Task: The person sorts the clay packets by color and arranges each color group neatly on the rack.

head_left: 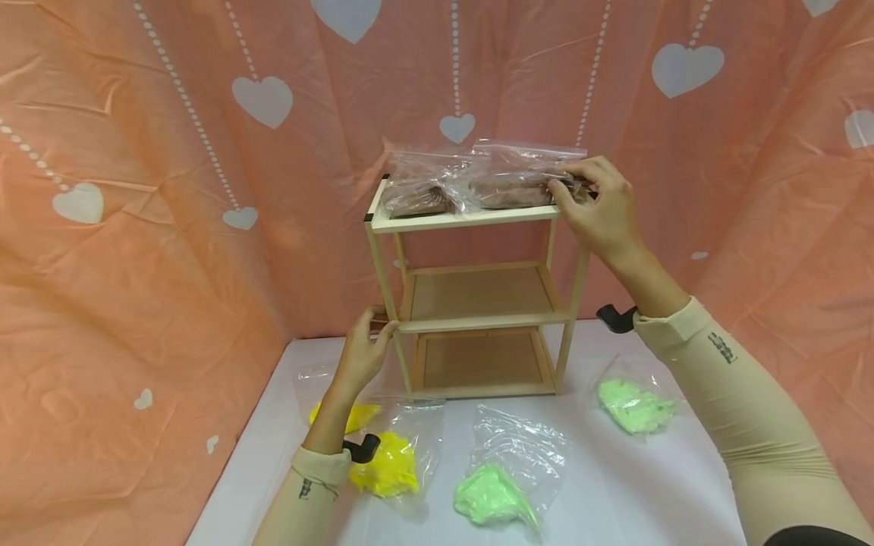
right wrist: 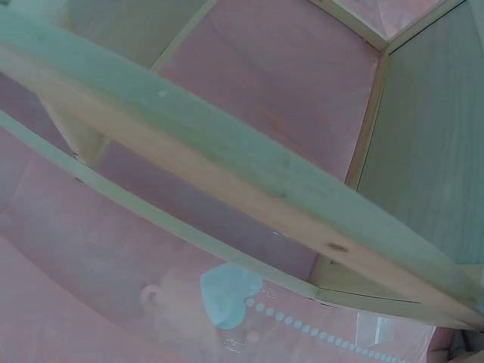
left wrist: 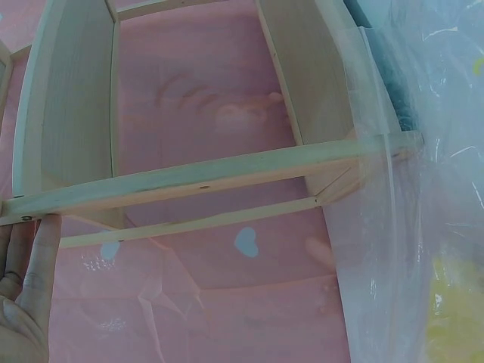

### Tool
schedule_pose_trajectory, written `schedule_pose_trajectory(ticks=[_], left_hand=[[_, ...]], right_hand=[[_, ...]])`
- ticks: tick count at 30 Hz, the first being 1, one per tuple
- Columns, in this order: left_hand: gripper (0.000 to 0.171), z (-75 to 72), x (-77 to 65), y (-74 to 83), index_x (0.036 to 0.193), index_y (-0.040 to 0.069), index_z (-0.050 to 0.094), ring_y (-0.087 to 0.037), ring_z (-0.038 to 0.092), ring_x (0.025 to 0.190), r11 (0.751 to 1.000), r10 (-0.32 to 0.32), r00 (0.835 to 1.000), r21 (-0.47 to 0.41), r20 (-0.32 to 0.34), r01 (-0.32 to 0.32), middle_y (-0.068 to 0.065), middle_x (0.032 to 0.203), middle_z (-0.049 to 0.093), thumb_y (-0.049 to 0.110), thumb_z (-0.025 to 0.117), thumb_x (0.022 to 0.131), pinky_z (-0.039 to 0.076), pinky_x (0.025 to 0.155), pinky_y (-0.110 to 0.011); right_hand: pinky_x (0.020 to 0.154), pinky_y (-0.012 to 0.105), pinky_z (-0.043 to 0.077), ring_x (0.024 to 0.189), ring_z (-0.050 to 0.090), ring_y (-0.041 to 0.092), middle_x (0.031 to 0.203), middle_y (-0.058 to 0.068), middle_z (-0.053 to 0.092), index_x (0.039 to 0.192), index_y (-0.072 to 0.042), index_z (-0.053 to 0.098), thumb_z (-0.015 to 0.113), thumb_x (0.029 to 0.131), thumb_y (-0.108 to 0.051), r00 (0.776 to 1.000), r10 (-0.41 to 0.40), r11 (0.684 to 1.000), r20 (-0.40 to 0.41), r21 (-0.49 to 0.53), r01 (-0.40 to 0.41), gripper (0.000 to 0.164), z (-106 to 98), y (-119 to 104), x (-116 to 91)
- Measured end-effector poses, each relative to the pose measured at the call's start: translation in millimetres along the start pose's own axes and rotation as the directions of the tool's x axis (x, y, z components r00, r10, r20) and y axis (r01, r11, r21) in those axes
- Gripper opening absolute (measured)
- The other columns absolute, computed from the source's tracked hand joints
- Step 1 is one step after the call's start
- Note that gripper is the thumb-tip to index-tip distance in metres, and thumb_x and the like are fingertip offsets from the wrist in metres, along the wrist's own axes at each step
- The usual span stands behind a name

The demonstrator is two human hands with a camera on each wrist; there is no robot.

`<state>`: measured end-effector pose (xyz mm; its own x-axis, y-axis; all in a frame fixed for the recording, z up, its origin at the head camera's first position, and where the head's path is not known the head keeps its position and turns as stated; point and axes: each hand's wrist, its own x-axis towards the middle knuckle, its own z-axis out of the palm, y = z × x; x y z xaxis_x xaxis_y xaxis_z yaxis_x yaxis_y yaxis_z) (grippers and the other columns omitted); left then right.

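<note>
A light wooden three-tier shelf rack (head_left: 478, 324) stands on the white table, with black caps at its top corners. Two clear zip bags with brown, clay-like lumps lie on its top tier, a left bag (head_left: 418, 199) and a right bag (head_left: 508, 189). My right hand (head_left: 604, 208) pinches the right end of the right bag, thumb in front; only its edge (right wrist: 457, 348) shows in the right wrist view. Lower down, my left hand (head_left: 364, 353) holds the rack's left front post at middle-tier height. In the left wrist view its fingers (left wrist: 38, 276) touch that post (left wrist: 204, 178).
Bags of yellow material (head_left: 385, 466) lie at the front left, partly behind my left forearm. One bag of pale green material (head_left: 493, 497) lies in front of the rack, another green bag (head_left: 635, 406) to its right. An orange heart-patterned curtain (head_left: 328, 250) hangs close behind.
</note>
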<state>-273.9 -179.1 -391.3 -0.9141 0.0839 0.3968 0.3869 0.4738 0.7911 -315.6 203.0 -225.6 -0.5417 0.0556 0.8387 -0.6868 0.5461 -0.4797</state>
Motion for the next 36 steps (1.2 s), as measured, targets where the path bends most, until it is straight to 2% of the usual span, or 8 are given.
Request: schedule_pose_trajectory(ticks=[9, 11, 16, 20, 25, 28, 36], left_hand=[[0.034, -0.1, 0.8, 0.4, 0.134, -0.002, 0.061, -0.04, 0.067, 0.118, 1.0, 0.003, 1.0, -0.007, -0.006, -0.003, -0.022, 0.125, 0.068, 0.02, 0.066, 0.109, 0.06, 0.099, -0.055], [0.034, -0.2, 0.8, 0.6, 0.134, -0.002, 0.061, -0.04, 0.067, 0.118, 1.0, 0.0, 1.0, -0.008, -0.005, 0.0, -0.022, 0.125, 0.068, 0.02, 0.066, 0.109, 0.06, 0.099, -0.055], [0.034, -0.5, 0.2, 0.9, 0.135, -0.002, 0.06, -0.041, 0.066, 0.12, 1.0, -0.008, 1.0, -0.001, 0.006, 0.008, -0.023, 0.128, 0.066, 0.021, 0.065, 0.11, 0.059, 0.101, -0.056], [0.035, -0.5, -0.2, 1.1, 0.135, -0.001, 0.06, -0.041, 0.065, 0.121, 1.0, -0.01, 1.0, 0.006, 0.009, 0.01, -0.023, 0.129, 0.066, 0.022, 0.065, 0.11, 0.059, 0.102, -0.057], [0.034, -0.5, 0.3, 1.3, 0.135, 0.0, 0.06, -0.04, 0.065, 0.121, 1.0, -0.015, 1.0, 0.009, 0.009, 0.015, -0.022, 0.129, 0.066, 0.023, 0.065, 0.11, 0.059, 0.101, -0.056], [0.034, -0.5, 0.6, 1.1, 0.134, 0.0, 0.061, -0.04, 0.066, 0.12, 1.0, -0.012, 1.0, 0.005, 0.007, 0.012, -0.022, 0.128, 0.066, 0.022, 0.065, 0.11, 0.059, 0.101, -0.056], [0.032, 0.6, 0.7, -1.1, 0.132, 0.0, 0.062, -0.039, 0.067, 0.119, 1.0, 0.003, 1.0, 0.006, -0.014, -0.003, -0.022, 0.126, 0.068, 0.022, 0.067, 0.109, 0.059, 0.1, -0.056]], right_hand=[[0.095, 0.016, 0.045, 0.109, 0.059, 0.002, 0.121, 0.023, 0.07, 0.125, 0.006, 0.076, 0.075, 0.096, -0.005, 0.998, -0.052, 0.996, -0.02, 0.074, 0.054, 0.031, -2.4, 3.8, -7.8], [0.096, 0.017, 0.046, 0.11, 0.057, -0.001, 0.122, 0.024, 0.069, 0.128, 0.006, 0.074, 0.074, 0.097, -0.003, 0.997, -0.071, 0.992, -0.017, 0.098, 0.073, 0.032, -3.5, 4.4, -10.1], [0.106, 0.022, 0.047, 0.114, 0.058, 0.002, 0.128, 0.019, 0.069, 0.131, 0.003, 0.074, 0.075, 0.095, 0.0, 0.997, -0.082, 0.985, -0.012, 0.153, 0.083, 0.036, -8.2, 5.6, -15.2], [0.113, 0.029, 0.049, 0.117, 0.061, 0.009, 0.13, 0.012, 0.068, 0.131, 0.008, 0.071, 0.071, 0.095, 0.006, 0.996, -0.091, 0.969, -0.022, 0.23, 0.094, 0.035, -13.7, 8.9, -20.9], [0.11, 0.03, 0.053, 0.116, 0.064, 0.016, 0.125, 0.0, 0.067, 0.127, 0.017, 0.068, 0.067, 0.094, 0.012, 0.992, -0.078, 0.943, -0.098, 0.316, 0.105, 0.033, -20.9, 14.3, -33.5], [0.106, 0.026, 0.054, 0.114, 0.066, 0.015, 0.122, -0.004, 0.068, 0.126, 0.018, 0.068, 0.068, 0.093, 0.013, 0.99, -0.059, 0.946, -0.129, 0.309, 0.097, 0.033, -28.2, 17.5, -42.4], [0.1, 0.019, 0.053, 0.106, 0.067, 0.008, 0.117, -0.005, 0.069, 0.128, 0.014, 0.07, 0.07, 0.093, 0.013, 0.996, 0.031, 0.973, -0.083, 0.231, -0.011, 0.034, -56.1, 34.1, -68.2]])
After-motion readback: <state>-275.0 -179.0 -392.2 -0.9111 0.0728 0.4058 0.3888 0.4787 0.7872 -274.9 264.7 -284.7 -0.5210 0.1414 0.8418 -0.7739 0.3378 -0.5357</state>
